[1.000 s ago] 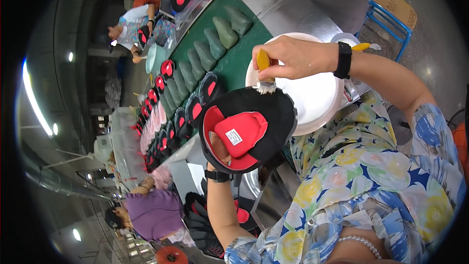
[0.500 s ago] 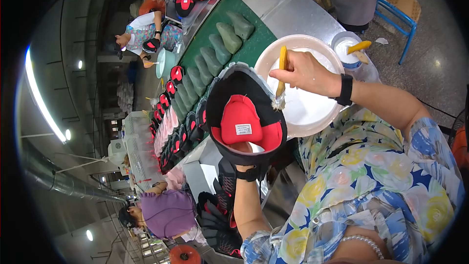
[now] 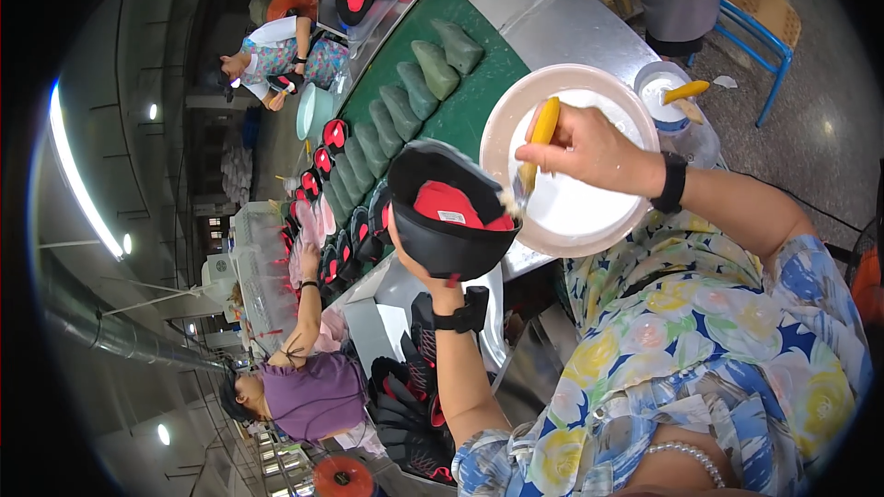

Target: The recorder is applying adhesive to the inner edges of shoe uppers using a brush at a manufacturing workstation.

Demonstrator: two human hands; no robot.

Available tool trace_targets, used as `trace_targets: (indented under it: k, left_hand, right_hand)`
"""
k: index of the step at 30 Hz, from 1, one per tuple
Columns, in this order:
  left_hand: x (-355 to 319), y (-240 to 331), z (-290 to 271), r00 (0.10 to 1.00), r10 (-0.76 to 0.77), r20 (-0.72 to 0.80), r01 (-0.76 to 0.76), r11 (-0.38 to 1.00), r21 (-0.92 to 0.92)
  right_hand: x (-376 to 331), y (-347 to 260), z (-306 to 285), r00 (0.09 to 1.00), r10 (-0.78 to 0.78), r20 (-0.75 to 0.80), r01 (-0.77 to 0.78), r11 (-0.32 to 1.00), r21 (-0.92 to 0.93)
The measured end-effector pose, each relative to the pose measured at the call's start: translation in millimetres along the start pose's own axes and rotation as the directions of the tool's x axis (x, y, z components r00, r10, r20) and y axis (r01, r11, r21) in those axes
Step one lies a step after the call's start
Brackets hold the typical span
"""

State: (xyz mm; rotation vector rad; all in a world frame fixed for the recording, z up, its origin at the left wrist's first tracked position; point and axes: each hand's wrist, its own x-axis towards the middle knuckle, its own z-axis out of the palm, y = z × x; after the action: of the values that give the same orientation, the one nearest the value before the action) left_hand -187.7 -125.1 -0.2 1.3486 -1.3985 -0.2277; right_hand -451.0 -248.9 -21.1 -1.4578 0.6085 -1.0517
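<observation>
The right hand (image 3: 594, 149) grasps a yellow-handled brush (image 3: 545, 124) over the bowl (image 3: 494, 129), which contains white liquid. The bristles appear to touch the rim of a black shoe upper (image 3: 460, 244), located just left of the bowl. The left hand (image 3: 412, 262) supports this upper from below, its fingers partly hidden. The step in hand appears to be brushing the rim; the next move calls for a steady upper and bristles along its edge. Beyond the bowl, a green table (image 3: 502, 64) bears grey-green shoe moulds (image 3: 435, 71); right of it stands a small tub (image 3: 641, 83).

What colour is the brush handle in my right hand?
The brush handle is yellow, in the head view.
</observation>
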Motion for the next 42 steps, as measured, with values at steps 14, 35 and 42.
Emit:
trace_targets:
  k: [14, 35, 42]
  left_hand:
    - [-121.1, -87.9, 5.3, 0.764, -0.568, 0.305, 0.636, 0.584, -0.504]
    - [-132.8, -117.1, -46.3, 0.757, -0.581, 0.299, 0.623, 0.506, -0.596]
    - [-134.2, -127.2, -50.7, 0.741, -0.601, 0.300, 0.628, 0.462, -0.626]
  right_hand:
    - [31.6, -12.3, 34.6, 0.651, -0.673, 0.351, 0.723, 0.691, -0.018]
    - [11.9, 0.0, -3.1, 0.663, -0.492, 0.564, 0.693, 0.688, -0.214]
    - [14.2, -10.8, -17.2, 0.771, -0.483, 0.416, 0.619, 0.721, -0.310]
